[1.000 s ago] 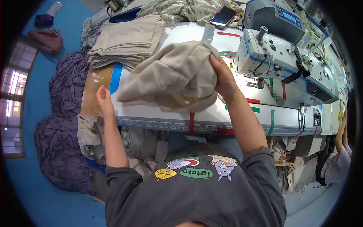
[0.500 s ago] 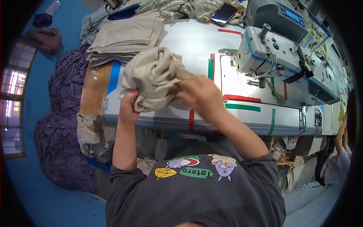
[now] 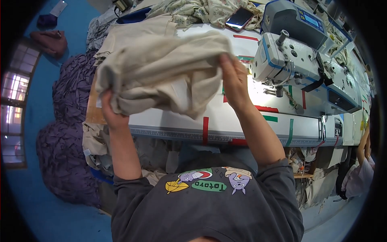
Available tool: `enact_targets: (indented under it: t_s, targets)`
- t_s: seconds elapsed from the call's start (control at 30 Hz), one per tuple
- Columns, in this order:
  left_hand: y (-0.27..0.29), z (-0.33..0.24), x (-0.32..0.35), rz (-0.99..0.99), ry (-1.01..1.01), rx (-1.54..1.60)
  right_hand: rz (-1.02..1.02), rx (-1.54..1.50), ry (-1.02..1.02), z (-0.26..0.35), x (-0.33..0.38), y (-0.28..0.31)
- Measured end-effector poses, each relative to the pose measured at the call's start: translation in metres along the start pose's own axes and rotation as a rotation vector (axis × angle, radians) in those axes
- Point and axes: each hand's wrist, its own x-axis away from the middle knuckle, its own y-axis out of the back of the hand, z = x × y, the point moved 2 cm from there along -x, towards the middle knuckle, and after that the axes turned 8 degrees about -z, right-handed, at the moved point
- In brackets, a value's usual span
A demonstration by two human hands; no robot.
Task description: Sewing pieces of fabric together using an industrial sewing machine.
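Beige fabric [image 3: 161,66] is gripped at opposite sides by left hand [image 3: 113,113] and right hand [image 3: 234,82] above white sewing table [image 3: 177,125]; folds best eased out evenly.

The head camera looks steeply down from above the wearer's chest [image 3: 205,211], facing across the counter [image 3: 161,119]; the hands [image 3: 235,82] sit close, mid-frame, within a wide, round fisheye field.
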Motion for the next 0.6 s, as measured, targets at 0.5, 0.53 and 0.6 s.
enact_targets:
  t_s: [0.5, 0.53, 0.6]
  targets:
    - [-0.033, 0.059, 0.118, 0.115, -0.550, -0.739, 0.315, 0.223, -0.024, -0.067, 0.092, -0.043]
    - [-0.045, 0.065, 0.130, 0.157, -0.706, -0.810, 0.277, 0.136, -0.119, -0.063, 0.082, -0.045]
    - [-0.064, 0.088, 0.144, 0.045, -0.640, -0.459, 0.251, 0.106, -0.221, -0.054, 0.061, -0.054]
